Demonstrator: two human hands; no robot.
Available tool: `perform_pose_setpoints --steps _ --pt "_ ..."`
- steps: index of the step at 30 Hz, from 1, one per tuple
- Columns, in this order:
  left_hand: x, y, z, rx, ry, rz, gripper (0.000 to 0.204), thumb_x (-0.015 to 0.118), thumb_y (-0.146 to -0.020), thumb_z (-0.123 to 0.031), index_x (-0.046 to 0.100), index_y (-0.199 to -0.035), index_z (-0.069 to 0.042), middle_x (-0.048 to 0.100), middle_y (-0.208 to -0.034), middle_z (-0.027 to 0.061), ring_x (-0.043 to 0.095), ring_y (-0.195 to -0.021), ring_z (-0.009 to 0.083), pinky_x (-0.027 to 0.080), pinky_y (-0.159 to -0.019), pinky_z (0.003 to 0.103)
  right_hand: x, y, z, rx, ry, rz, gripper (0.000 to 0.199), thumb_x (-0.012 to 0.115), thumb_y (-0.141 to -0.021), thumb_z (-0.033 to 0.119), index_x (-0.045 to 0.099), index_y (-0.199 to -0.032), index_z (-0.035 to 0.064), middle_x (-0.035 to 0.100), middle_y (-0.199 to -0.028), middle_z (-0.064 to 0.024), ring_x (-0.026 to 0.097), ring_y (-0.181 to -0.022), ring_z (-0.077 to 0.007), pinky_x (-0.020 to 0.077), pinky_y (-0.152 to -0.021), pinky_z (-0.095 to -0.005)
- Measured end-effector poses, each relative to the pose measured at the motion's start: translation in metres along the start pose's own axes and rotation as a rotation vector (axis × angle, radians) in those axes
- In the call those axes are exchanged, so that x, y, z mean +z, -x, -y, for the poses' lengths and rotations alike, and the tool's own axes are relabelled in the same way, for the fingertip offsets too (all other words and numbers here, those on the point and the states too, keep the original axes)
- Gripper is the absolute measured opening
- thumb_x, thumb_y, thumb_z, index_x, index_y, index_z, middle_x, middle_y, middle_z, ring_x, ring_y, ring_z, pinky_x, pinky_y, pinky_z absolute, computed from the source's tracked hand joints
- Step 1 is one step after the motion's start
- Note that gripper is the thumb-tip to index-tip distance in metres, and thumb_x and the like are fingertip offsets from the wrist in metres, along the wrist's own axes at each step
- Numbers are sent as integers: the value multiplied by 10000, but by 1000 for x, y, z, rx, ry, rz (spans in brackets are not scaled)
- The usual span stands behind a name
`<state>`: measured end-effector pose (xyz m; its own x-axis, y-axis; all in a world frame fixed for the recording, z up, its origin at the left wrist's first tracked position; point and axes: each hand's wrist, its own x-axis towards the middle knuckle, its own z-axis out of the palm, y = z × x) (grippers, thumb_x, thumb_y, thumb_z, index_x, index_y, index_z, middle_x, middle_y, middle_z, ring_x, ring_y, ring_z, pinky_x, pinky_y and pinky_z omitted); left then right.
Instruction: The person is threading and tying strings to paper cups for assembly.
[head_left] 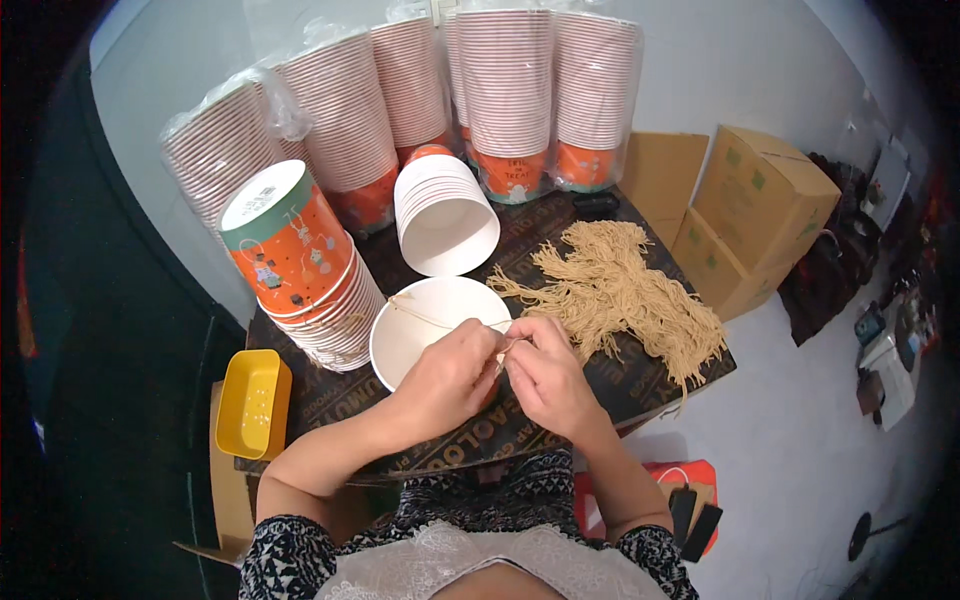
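A white paper bucket (398,337) lies in front of me with its open mouth facing up toward me. A thin tan cord (425,316) runs across the mouth from the far left rim toward my hands. My left hand (450,375) is over the bucket's near right side, fingers pinched on the cord. Beside it my right hand (550,380) also pinches the cord at the bucket's rim, fingertips almost touching the left ones. The exact spot between the fingertips is partly hidden. To the right is a loose heap of tan cords (625,290).
Nested buckets (447,215) lie behind the bucket; an orange printed stack (295,245) leans at left. Tall plastic-wrapped bucket stacks (505,85) line the wall. A yellow tray (250,405) stands at the table's left edge, cardboard boxes (765,190) at right.
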<state>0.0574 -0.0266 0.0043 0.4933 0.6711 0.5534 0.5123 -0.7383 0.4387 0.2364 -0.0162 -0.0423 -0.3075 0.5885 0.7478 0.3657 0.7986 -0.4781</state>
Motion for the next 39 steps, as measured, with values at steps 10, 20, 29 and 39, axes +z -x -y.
perform_pose_setpoints --steps 10,20,29,39 --pt "6 12 0 119 -369 -20 162 668 -849 -64 518 -860 -6 586 -696 136 637 -617 301 512 -527 407 0 -3 0 55 -109 69 177 565 -865 -31 650 -1020 -30 539 -1023 -162 507 -981 -328 427 -892 -405" --pt "-3 11 -4 -14 -128 46 165 700 -857 -74 558 -904 -6 643 -692 168 666 -628 347 517 -544 406 1 9 0 84 -185 13 79 581 -868 -31 553 -931 10 555 -1041 -145 539 -985 -320 445 -885 -385" --pt "-10 5 4 -292 85 75 109 635 -890 -57 561 -873 20 653 -682 189 685 -651 360 525 -581 406 11 24 16 -23 -49 -110 174 607 -828 -103 535 -960 -15 551 -1118 -197 563 -994 -351 472 -891 -412" --pt "-14 2 17 -390 41 73 87 644 -876 -58 608 -852 17 654 -678 196 684 -669 366 526 -598 415 16 30 4 -43 -27 -122 198 622 -837 -86 502 -982 -21 559 -1078 -200 575 -984 -369 482 -859 -432"
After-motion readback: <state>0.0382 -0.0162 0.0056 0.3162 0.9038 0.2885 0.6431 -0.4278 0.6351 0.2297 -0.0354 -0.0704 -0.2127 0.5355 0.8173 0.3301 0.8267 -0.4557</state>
